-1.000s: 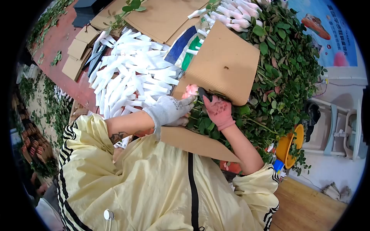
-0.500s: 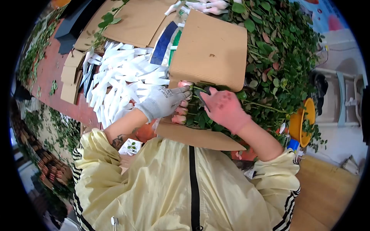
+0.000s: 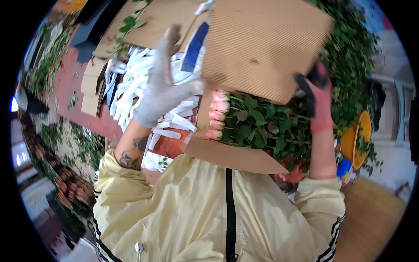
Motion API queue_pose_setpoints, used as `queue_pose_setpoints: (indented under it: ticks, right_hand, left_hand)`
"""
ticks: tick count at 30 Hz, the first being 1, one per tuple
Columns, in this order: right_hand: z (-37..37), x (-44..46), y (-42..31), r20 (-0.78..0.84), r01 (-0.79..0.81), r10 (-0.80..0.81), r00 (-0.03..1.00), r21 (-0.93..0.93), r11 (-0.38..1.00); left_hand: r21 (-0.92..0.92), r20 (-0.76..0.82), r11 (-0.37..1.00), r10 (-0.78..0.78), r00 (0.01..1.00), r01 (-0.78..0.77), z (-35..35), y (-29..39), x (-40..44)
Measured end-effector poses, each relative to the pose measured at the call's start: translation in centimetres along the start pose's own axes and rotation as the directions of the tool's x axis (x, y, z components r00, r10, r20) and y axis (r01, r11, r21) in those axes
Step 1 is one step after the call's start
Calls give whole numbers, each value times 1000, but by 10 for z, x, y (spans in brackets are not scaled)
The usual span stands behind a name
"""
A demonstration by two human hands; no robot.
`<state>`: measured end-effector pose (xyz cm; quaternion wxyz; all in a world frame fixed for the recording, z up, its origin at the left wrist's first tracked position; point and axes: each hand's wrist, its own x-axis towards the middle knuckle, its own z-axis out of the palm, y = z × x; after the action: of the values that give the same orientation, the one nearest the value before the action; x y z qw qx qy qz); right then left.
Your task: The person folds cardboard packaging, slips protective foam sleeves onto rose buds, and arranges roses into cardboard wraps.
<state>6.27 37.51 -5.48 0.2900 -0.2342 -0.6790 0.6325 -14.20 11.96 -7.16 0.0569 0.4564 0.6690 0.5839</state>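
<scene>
My left hand, in a whitish-grey glove, is open with thumb and fingers spread. Its thumb reaches the left edge of a ribbed cardboard flap. On the right, my right hand, in a pink glove with dark fingers, has its thumb and fingers apart at the flap's right edge; whether it touches is unclear. Below the flap lies a bunch of pink roses, heads in a column on the left, leafy stems pointing right. A lower cardboard flap curves up against my jacket.
White mesh sleeves are heaped on the red table at left. Cut foliage is piled at right. A yellow basin and a pale chair stand beyond it. More cardboard sheets lie at the back.
My left hand has left the rose heads, moving up and left and spreading open. My right hand has moved right, off the stems. The upper flap looks larger and tilted, and more roses show.
</scene>
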Motion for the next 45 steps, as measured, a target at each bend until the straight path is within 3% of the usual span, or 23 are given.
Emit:
queue_pose_setpoints:
  ticks: [2,4,5,6,7,10,11,12,13,15,17,19,20,23,25,26,27,29,30,32,41,42,45]
  right_hand:
    - [-24,-19,-9,-10,-66,66,998,-57,996]
    - [-80,-45,-16,238,40,80,968,-459,887]
    - [-85,-32,-24,430,-91,255,866,-367,926]
    - [-89,-20,-33,588,-252,411,697,-336,908]
    - [-65,1,-63,832,196,541,124,-555,809]
    - [1,-15,-56,778,-120,444,444,-439,890]
    - [45,-21,-57,727,-229,488,484,-433,872]
    - [62,-35,-28,772,199,295,563,-473,858]
    - [72,-49,18,835,592,87,543,-454,665]
    - [95,-70,84,870,699,34,492,-418,580]
    - [121,-76,86,910,841,178,375,-415,348]
    - [124,-79,82,889,827,225,399,-455,331]
    - [128,-80,83,907,846,209,365,-417,334]
    - [132,-81,91,854,820,334,399,-495,287]
    - [131,-84,94,804,818,415,426,-538,203]
    - [128,-85,97,814,824,395,426,-529,204]
    - [127,-85,99,815,826,397,421,-525,202]
    - [125,-85,102,826,818,361,434,-528,226]
    - [126,-85,100,823,817,358,440,-533,221]
    - [128,-85,98,801,805,407,439,-552,219]
    - [124,-87,102,816,800,363,450,-549,243]
    - [125,-87,100,819,802,358,449,-546,243]
    - [129,-84,95,847,811,288,447,-520,269]
  left_hand:
    - [-14,1,994,113,994,-113,0,1,-5]
    - [-2,93,990,142,986,-142,-6,12,-14]
    - [-14,178,992,128,976,-127,-13,21,-16]
    - [-51,381,978,207,901,-203,-19,12,-22]
    - [-107,566,957,281,775,-268,-23,-3,-31]
    - [-135,711,912,362,603,-388,-19,-22,-65]
    - [-202,771,963,268,578,-176,-18,-25,-70]
    - [-242,828,969,181,530,46,-15,-28,-75]
    - [-237,824,971,182,537,36,-11,-31,-80]
    - [-65,930,984,0,367,164,-9,-37,-87]
    - [-75,968,947,-7,252,312,-8,-39,-90]
    - [-170,941,952,80,330,254,-18,-39,-95]
    - [-191,944,907,65,324,376,-29,-44,-101]
    - [-291,820,860,-1,573,419,-82,-43,-90]
    - [131,414,934,-357,837,333,-137,-78,-95]
    - [-42,79,771,-632,771,636,-154,-106,-100]
    - [537,-321,654,-427,846,534,-182,-131,-108]
    - [659,-571,210,-486,662,722,-210,-141,-110]
    - [661,-568,216,-481,668,718,-212,-144,-110]
    - [775,-532,-97,-633,563,624,-213,-150,-108]
    - [675,-474,25,-751,460,737,-239,-170,-89]
    - [699,-496,96,-649,577,709,-242,-154,-85]
    - [621,-646,110,-488,587,776,-277,-166,-77]
